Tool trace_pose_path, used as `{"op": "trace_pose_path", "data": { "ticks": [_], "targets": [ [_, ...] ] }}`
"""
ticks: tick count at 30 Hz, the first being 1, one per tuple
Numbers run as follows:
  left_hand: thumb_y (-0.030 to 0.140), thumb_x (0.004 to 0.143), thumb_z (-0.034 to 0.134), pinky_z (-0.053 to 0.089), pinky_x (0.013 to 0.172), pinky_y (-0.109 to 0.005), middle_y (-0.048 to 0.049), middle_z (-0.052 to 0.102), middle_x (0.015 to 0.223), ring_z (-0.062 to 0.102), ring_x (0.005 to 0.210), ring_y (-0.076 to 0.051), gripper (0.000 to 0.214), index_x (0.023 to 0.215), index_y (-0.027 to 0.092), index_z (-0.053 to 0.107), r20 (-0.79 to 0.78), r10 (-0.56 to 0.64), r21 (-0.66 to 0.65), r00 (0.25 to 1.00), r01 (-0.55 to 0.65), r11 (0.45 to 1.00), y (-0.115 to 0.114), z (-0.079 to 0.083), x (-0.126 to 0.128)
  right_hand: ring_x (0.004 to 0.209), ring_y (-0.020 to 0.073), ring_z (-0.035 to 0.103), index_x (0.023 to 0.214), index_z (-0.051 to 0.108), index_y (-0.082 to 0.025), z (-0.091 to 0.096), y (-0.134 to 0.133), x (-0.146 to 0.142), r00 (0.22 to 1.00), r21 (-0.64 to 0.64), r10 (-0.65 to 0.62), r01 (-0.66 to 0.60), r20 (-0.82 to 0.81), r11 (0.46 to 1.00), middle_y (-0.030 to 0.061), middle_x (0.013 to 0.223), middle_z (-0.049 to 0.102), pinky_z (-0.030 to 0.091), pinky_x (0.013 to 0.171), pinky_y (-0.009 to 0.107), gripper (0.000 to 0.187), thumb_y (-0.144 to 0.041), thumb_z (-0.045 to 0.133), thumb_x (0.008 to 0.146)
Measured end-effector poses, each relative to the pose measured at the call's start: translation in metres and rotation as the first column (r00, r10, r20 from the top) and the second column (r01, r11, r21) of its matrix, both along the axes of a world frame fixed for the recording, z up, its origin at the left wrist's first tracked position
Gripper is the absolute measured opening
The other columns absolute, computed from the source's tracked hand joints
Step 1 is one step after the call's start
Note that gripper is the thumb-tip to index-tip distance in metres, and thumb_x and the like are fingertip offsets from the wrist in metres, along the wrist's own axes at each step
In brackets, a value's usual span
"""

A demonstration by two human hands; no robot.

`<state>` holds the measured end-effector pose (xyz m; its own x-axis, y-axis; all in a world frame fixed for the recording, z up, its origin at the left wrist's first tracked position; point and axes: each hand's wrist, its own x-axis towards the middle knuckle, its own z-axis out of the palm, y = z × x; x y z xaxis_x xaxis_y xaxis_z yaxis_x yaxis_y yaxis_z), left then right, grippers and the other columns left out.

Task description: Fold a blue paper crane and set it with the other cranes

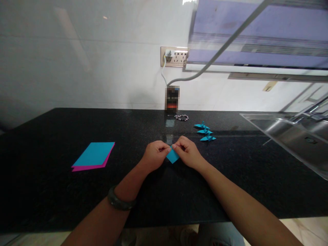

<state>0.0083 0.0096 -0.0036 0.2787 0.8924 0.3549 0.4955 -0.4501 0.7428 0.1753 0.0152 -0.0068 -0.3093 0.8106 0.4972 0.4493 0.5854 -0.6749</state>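
A small folded piece of blue paper [172, 156] is held between both hands over the middle of the black countertop, one corner pointing toward me. My left hand [156, 153] pinches its left upper edge between thumb and fingers. On the opposite side, my right hand [188, 152] pinches the paper close to the left thumb. The fingers hide the paper's far part. Three blue paper cranes [206, 132] stand in a row beyond my right hand. To the left lies a stack of blue and pink paper sheets [94, 154].
A phone-like object [172, 98], blurred out, leans against the wall with a cable running from the wall socket [174, 57]. A beaded bracelet [181, 118] lies beside it. The steel sink [287, 136] is set into the countertop [64, 198] at right.
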Motion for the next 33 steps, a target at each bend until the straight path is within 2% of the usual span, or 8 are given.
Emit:
{"op": "trace_pose_path", "data": {
  "ticks": [7, 13, 20, 33],
  "targets": [
    [0.025, 0.073, 0.053, 0.041, 0.056, -0.023, -0.0030, 0.060, 0.065, 0.055, 0.061, -0.013, 0.017, 0.067, 0.014, 0.064, 0.057, 0.024, -0.056, 0.998, -0.021, 0.998, 0.000, 0.001, -0.001, 0.057, 0.0104, 0.041, 0.055, 0.043, -0.018, -0.001, 0.003, 0.000, 0.997, -0.003, -0.066, 0.066, 0.035, 0.998, -0.0014, 0.060, 0.042, 0.032, 0.053, 0.024, 0.027, -0.030, 0.051, 0.079],
    [0.025, 0.071, 0.056, 0.043, 0.057, -0.024, -0.0036, 0.062, 0.066, 0.057, 0.062, -0.014, 0.015, 0.067, 0.014, 0.065, 0.132, 0.036, -0.097, 0.991, -0.024, 0.995, 0.001, 0.002, -0.002, 0.064, 0.0114, 0.045, 0.063, 0.050, -0.018, 0.004, 0.002, 0.002, 0.998, -0.007, 0.063, -0.062, 0.023, 0.998, 0.0004, 0.067, 0.048, 0.036, 0.061, 0.025, 0.021, -0.028, 0.047, 0.081],
    [0.025, 0.069, 0.058, 0.044, 0.056, -0.024, -0.0031, 0.062, 0.063, 0.056, 0.060, -0.014, 0.015, 0.066, 0.013, 0.065, 0.194, 0.104, -0.149, 0.976, -0.076, 0.986, 0.004, 0.001, -0.003, 0.067, 0.0118, 0.047, 0.075, 0.057, -0.017, 0.002, 0.005, 0.006, 0.994, -0.033, 0.099, -0.097, 0.053, 0.995, 0.0010, 0.071, 0.049, 0.038, 0.063, 0.025, 0.013, -0.022, 0.046, 0.081],
    [0.028, 0.069, 0.057, 0.041, 0.055, -0.024, -0.0040, 0.062, 0.064, 0.054, 0.058, -0.013, 0.019, 0.070, 0.011, 0.066, 0.174, 0.166, -0.187, 0.971, -0.133, 0.973, 0.006, -0.002, -0.003, 0.056, 0.0105, 0.042, 0.055, 0.042, -0.018, -0.006, 0.014, 0.011, 0.978, -0.010, -0.039, 0.042, 0.203, 0.999, -0.0011, 0.059, 0.043, 0.031, 0.054, 0.024, 0.032, -0.035, 0.046, 0.081]
  ]
}}
